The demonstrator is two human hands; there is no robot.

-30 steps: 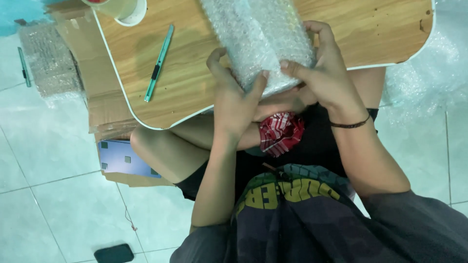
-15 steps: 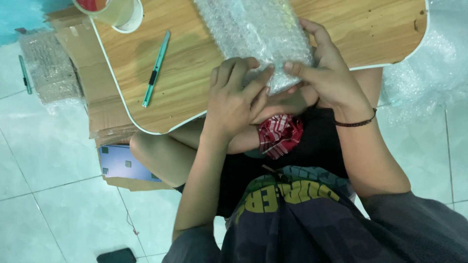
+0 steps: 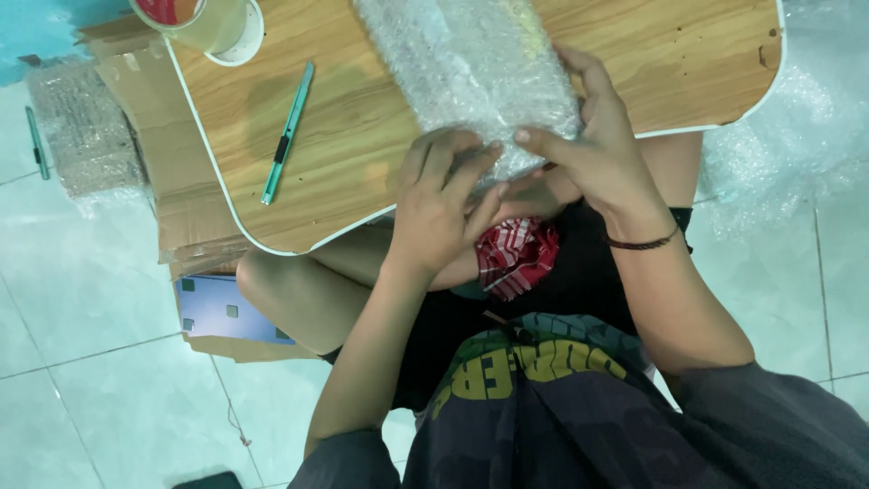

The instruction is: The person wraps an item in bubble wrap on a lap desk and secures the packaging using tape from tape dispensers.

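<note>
Both grips pressed on bubble-wrapped bundle [image 3: 471, 72]: left hand [image 3: 444, 204] fingers curled over near end, right hand [image 3: 597, 149] clasping right edge. Bundle on table [image 3: 362, 154], long axis running away from body. Green cutter [image 3: 288, 131] left of bundle.

A bubble-wrapped package [image 3: 471, 72], oblong and silvery-clear, is seen lying on the wooden tabletop [image 3: 362, 136], held at its near end by both hands. A second, smaller bubble-wrapped parcel [image 3: 81, 127] is noted on the floor at left, beside flattened brown cardboard [image 3: 181, 217].
</note>
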